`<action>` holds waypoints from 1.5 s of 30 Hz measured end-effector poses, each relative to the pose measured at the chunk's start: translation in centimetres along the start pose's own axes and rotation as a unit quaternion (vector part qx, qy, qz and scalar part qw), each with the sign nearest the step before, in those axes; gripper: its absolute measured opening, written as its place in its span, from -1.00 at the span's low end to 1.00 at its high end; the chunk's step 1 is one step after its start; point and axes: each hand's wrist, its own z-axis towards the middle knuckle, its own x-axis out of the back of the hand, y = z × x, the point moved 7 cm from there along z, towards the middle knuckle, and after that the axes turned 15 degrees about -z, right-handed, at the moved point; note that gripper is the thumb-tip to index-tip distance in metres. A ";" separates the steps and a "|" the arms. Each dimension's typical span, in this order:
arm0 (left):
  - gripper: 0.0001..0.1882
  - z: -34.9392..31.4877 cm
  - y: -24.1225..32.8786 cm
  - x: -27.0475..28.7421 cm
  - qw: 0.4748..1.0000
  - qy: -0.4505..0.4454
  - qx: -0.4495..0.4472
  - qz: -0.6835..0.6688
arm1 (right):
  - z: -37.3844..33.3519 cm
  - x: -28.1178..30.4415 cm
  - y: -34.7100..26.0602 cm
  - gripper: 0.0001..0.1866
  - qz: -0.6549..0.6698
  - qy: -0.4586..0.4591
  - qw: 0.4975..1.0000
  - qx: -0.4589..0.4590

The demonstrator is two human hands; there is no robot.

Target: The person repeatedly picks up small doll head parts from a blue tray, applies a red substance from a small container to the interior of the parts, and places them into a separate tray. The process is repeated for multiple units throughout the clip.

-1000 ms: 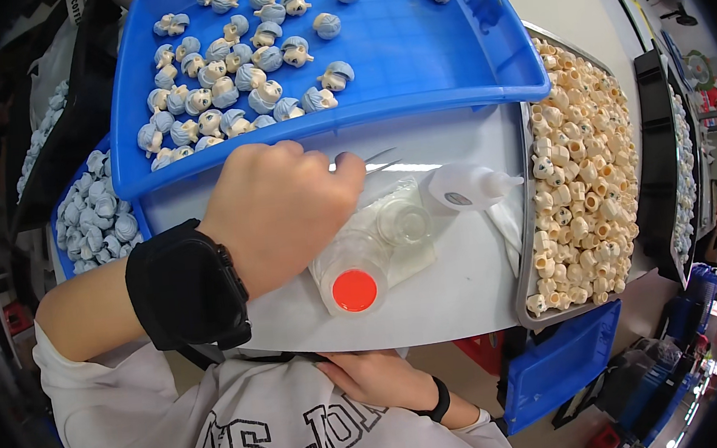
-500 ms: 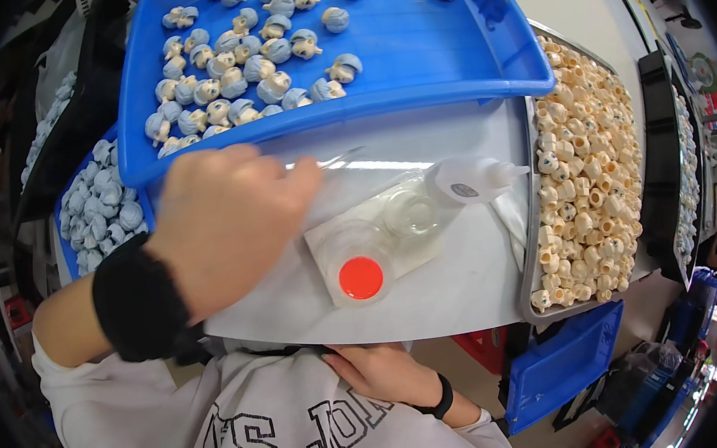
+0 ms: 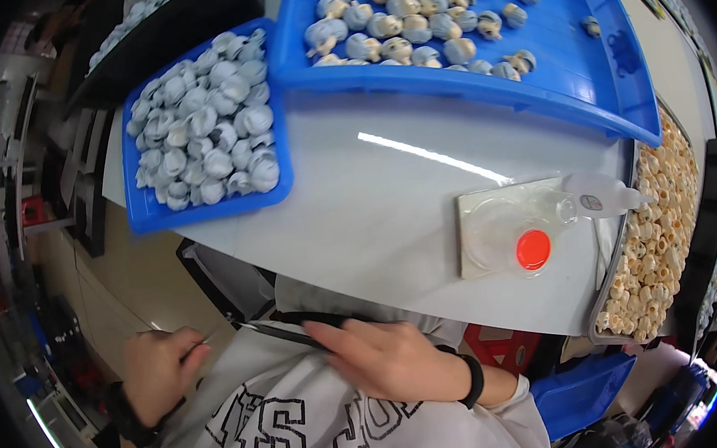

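Both hands are low, in front of my white shirt and below the table's near edge. My left hand, with a black wristband, is closed at the lower left; a thin dark bit shows at its fingertips, too small to name. My right hand is closed at my waist on a slim dark pointed thing, whose light tip points toward the left hand. Whether it is a tool or a strap end is unclear. A gap lies between the two hands.
On the white table stand a blue bin of pale blue hair pieces, a blue tray of blue-haired doll heads, a metal tray of beige heads, a squeeze bottle and a clear container with red contents.
The view has swung left, so the table things sit further right. My left hand has come down from over the table to beside my lap. The slim dark thing now shows at my right hand.
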 end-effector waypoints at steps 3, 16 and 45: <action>-0.86 -0.6 -1.3 0.0 0.993 0.052 0.067 -0.087 | 1.7 -3.5 -0.3 -0.56 -0.116 -0.087 0.989 0.004; -0.85 1.4 0.0 2.1 0.992 0.093 -0.053 -0.070 | 1.5 -2.4 1.1 -0.64 -0.142 -0.032 0.984 -0.099; -0.83 12.6 14.7 1.4 0.924 0.094 -0.320 0.187 | -2.5 0.1 3.2 -0.69 -0.109 0.031 0.982 -0.148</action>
